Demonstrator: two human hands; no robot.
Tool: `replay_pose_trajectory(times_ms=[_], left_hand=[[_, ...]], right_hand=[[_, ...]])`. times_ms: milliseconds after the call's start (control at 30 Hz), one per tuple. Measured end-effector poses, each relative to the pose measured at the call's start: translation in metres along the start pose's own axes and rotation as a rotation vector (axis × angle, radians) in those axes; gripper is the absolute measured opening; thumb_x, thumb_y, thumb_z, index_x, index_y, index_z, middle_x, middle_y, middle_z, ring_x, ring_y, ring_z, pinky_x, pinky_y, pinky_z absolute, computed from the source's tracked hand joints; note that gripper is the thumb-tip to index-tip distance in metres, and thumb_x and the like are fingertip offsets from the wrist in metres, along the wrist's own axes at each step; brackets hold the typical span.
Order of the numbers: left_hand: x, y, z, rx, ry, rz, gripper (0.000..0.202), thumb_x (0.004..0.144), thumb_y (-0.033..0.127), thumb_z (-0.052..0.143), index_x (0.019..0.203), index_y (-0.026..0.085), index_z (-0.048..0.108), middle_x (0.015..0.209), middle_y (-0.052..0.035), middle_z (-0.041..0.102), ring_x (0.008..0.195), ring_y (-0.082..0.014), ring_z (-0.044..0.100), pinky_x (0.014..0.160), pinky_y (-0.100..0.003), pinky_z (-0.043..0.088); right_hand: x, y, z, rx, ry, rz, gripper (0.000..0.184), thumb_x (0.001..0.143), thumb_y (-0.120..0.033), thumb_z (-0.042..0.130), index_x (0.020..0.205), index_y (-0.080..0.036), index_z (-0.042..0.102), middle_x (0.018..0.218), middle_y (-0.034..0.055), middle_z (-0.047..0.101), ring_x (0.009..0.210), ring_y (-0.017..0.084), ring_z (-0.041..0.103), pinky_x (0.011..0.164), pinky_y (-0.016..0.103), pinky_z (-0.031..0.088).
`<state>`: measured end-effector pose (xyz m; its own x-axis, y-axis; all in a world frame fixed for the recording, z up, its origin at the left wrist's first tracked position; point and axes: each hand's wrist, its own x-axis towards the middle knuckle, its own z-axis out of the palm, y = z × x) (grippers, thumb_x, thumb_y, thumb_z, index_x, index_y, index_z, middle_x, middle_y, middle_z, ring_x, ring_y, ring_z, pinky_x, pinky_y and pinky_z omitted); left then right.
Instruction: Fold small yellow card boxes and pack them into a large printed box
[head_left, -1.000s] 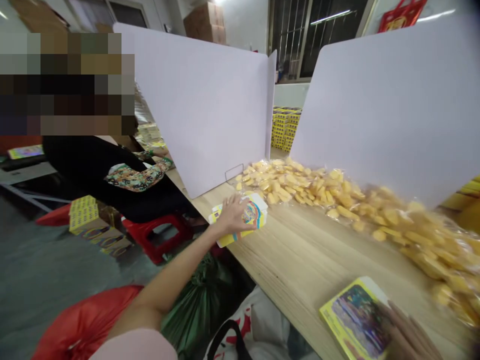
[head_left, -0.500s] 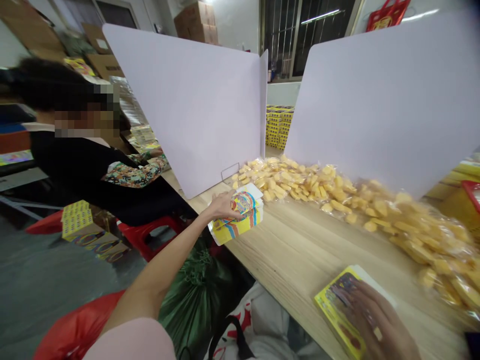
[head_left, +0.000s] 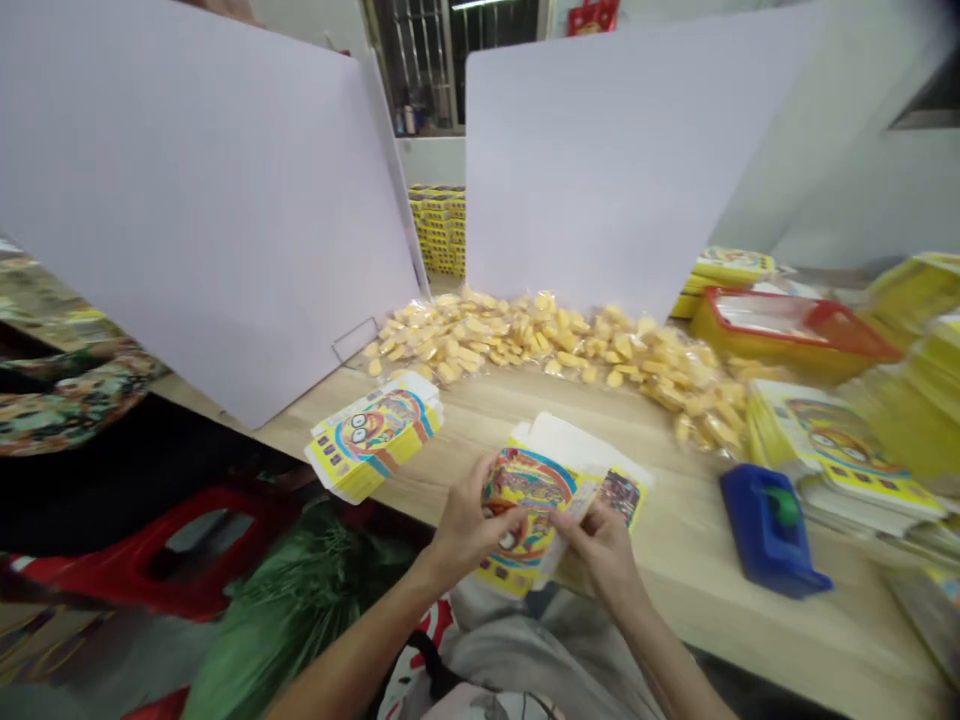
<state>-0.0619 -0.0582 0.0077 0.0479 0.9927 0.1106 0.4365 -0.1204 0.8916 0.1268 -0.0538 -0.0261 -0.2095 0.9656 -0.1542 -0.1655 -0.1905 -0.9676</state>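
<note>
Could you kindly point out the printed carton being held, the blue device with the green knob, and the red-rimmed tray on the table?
Held printed carton (head_left: 534, 485): head view, on its printed face.
Blue device with the green knob (head_left: 761, 545): head view, on its blue body.
Red-rimmed tray (head_left: 862, 332): head view, on its red rim.

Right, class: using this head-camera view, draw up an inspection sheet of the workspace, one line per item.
surface: light wooden workbench
job's things: printed yellow carton in both hands; second printed carton lying nearby
hands: left hand and right hand both grip the carton
clutter: clear bag of yellow pieces; blue block with green knob; stacked flat cartons; red-rimmed tray
cables: nothing seen
surroundings: white divider panels; stacked yellow boxes; co-worker's patterned sleeve; red stool
</note>
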Motion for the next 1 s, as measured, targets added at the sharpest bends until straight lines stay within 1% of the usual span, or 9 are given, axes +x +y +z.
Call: replay_pose_trajectory(times_ms=[100, 233, 300, 467, 567, 667, 767, 867, 1000], left_hand=[[-0.015, -0.008, 0.028, -0.252, -0.138, -0.074, 0.027, 0.087, 0.031, 0.058, 0.112, 0.021, 0.058, 0.102, -0.0070, 0.070, 0.090, -0.0222, 0.067, 0.082, -0.035, 0.055], [-0.037, -0.014, 0.045, -0.409, -0.254, -0.069, 0.064, 0.082, 0.025, 0.064, 0.140, 0.024, 0.038, 0.134, -0.0098, 0.055, 0.118, -0.0250, 0.056, 0.099, -0.039, 0.048], [-0.045, -0.018, 0.048, -0.447, -0.344, -0.078, 0.078, 0.078, 0.025, 0.068, 0.146, 0.025, 0.029, 0.138, -0.0116, 0.051, 0.121, -0.0266, 0.054, 0.098, -0.040, 0.049], [-0.046, -0.026, 0.048, -0.441, -0.496, -0.133, 0.062, 0.081, 0.030, 0.066, 0.138, 0.023, 0.043, 0.098, -0.0066, 0.067, 0.084, -0.0198, 0.065, 0.072, -0.030, 0.054], [-0.035, -0.020, 0.052, -0.308, -0.403, -0.054, 0.022, 0.087, 0.030, 0.058, 0.104, 0.018, 0.065, 0.088, -0.0044, 0.064, 0.080, -0.0171, 0.061, 0.071, -0.028, 0.049], [-0.026, -0.014, 0.058, -0.288, -0.310, 0.035, 0.020, 0.088, 0.022, 0.054, 0.073, 0.015, 0.065, 0.090, -0.0055, 0.061, 0.088, -0.0173, 0.059, 0.079, -0.027, 0.045], [-0.021, -0.012, 0.062, -0.427, -0.303, -0.031, 0.006, 0.084, 0.018, 0.057, 0.085, 0.016, 0.062, 0.085, -0.0023, 0.060, 0.082, -0.0142, 0.058, 0.074, -0.024, 0.045], [-0.015, -0.012, 0.059, -0.507, -0.382, -0.057, 0.033, 0.082, 0.017, 0.060, 0.114, 0.018, 0.054, 0.090, -0.0020, 0.061, 0.084, -0.0138, 0.059, 0.074, -0.024, 0.047], [-0.005, -0.004, 0.049, -0.320, -0.498, 0.125, 0.013, 0.079, 0.018, 0.064, 0.091, 0.016, 0.070, 0.089, -0.0048, 0.062, 0.086, -0.0163, 0.059, 0.077, -0.027, 0.046]], right_hand=[[-0.028, 0.008, -0.032, -0.138, 0.103, 0.006, 0.037, 0.075, -0.049, 0.074, 0.096, -0.019, 0.067, 0.099, 0.0124, 0.073, 0.091, 0.034, 0.068, 0.080, 0.050, 0.056], [-0.062, 0.018, -0.056, -0.157, 0.111, -0.095, 0.078, 0.079, -0.039, 0.074, 0.144, -0.031, 0.031, 0.130, 0.0106, 0.058, 0.100, 0.026, 0.065, 0.085, 0.044, 0.056], [-0.074, 0.022, -0.064, -0.193, 0.031, -0.086, 0.087, 0.081, -0.035, 0.072, 0.149, -0.034, 0.017, 0.136, 0.0100, 0.051, 0.102, 0.024, 0.064, 0.088, 0.042, 0.054], [-0.086, 0.021, -0.080, -0.297, -0.091, -0.066, 0.054, 0.089, -0.030, 0.063, 0.139, -0.031, 0.044, 0.127, 0.0088, 0.056, 0.108, 0.024, 0.060, 0.091, 0.040, 0.052], [-0.082, 0.018, -0.084, -0.424, -0.011, -0.197, 0.023, 0.092, -0.029, 0.058, 0.113, -0.026, 0.067, 0.125, 0.0091, 0.056, 0.116, 0.025, 0.054, 0.098, 0.040, 0.046], [-0.077, 0.017, -0.083, -0.396, 0.045, -0.256, 0.013, 0.089, -0.028, 0.063, 0.097, -0.024, 0.071, 0.113, 0.0084, 0.059, 0.110, 0.024, 0.056, 0.094, 0.037, 0.047], [-0.075, 0.018, -0.080, -0.187, 0.113, -0.228, 0.033, 0.086, -0.026, 0.067, 0.117, -0.032, 0.061, 0.094, 0.0024, 0.058, 0.085, 0.017, 0.060, 0.076, 0.029, 0.051], [-0.076, 0.017, -0.080, -0.185, 0.067, -0.197, 0.040, 0.087, -0.026, 0.066, 0.125, -0.033, 0.058, 0.093, 0.0025, 0.058, 0.082, 0.016, 0.060, 0.074, 0.029, 0.051], [-0.077, 0.010, -0.083, -0.304, -0.048, -0.223, 0.018, 0.089, -0.027, 0.062, 0.103, -0.026, 0.072, 0.107, 0.0086, 0.060, 0.104, 0.023, 0.059, 0.087, 0.035, 0.049]])
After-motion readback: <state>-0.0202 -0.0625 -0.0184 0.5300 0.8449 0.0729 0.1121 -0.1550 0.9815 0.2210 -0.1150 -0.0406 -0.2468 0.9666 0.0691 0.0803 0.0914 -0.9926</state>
